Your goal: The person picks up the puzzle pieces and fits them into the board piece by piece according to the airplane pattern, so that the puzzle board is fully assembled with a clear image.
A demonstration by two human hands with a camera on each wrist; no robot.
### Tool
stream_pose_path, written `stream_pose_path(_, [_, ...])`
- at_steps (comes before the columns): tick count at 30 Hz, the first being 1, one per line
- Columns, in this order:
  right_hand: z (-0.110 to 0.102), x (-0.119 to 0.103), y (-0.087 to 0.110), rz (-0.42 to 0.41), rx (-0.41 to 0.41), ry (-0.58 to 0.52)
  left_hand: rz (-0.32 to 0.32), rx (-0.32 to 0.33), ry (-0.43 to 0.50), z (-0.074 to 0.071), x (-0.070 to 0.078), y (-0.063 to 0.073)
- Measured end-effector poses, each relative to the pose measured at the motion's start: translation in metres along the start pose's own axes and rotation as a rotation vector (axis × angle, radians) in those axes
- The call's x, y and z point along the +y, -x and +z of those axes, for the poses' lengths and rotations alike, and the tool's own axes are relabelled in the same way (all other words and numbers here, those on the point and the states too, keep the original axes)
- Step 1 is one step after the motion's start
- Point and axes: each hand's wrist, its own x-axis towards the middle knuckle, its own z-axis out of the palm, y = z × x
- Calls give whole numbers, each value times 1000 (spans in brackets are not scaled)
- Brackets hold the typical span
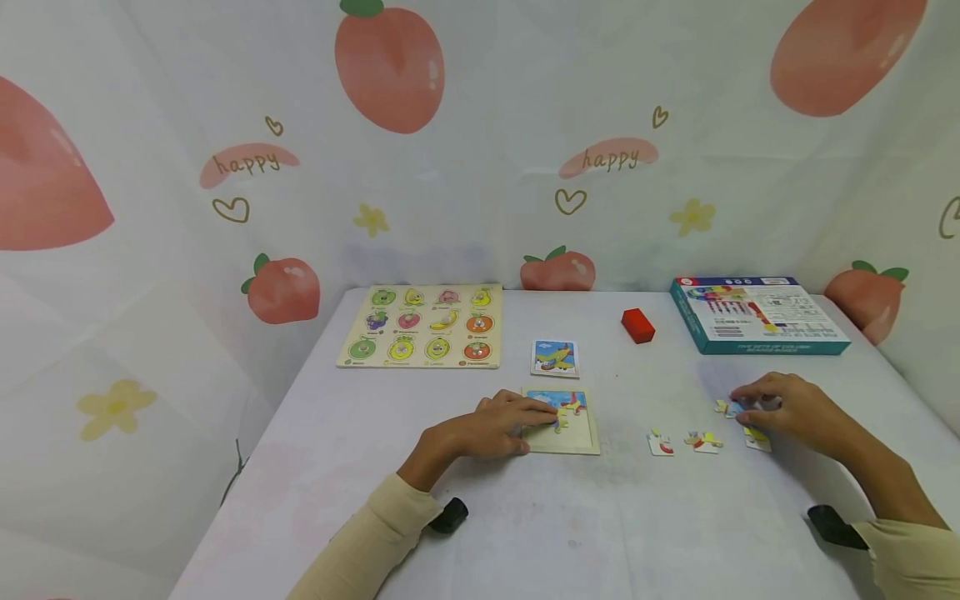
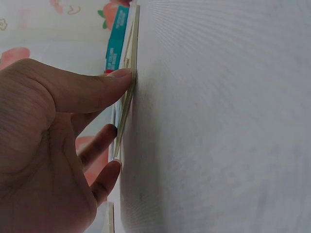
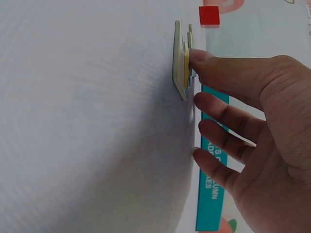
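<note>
A shallow wooden puzzle board (image 1: pixel 579 442) holds a few joined pieces of an airplane picture. My left hand (image 1: pixel 498 423) rests on its left side, the longer fingers reaching over the fitted pieces. In the left wrist view the thumb (image 2: pixel 99 92) touches the board's near edge. Farther right, my right hand (image 1: pixel 798 412) pinches a puzzle piece (image 1: pixel 734 408) with blue on it; the index fingertip is hidden in the right wrist view. Under that hand lies a yellow-and-white piece (image 1: pixel 757 439). Loose pieces (image 1: pixel 703 442) and another piece (image 1: pixel 660 442) lie to its left.
Behind the board sits a square airplane picture (image 1: pixel 556 358). A fruit board (image 1: pixel 420 325) lies at the back left. A red block (image 1: pixel 638 326) and a teal-edged box (image 1: pixel 757 317) stand at the back right, before a peach-printed cloth (image 1: pixel 465 192).
</note>
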Motion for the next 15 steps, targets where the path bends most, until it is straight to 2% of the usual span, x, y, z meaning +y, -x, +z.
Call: stream_pose_path(15, [-3, 2, -1, 7, -24, -10, -6, -1, -9, 0, 0, 1])
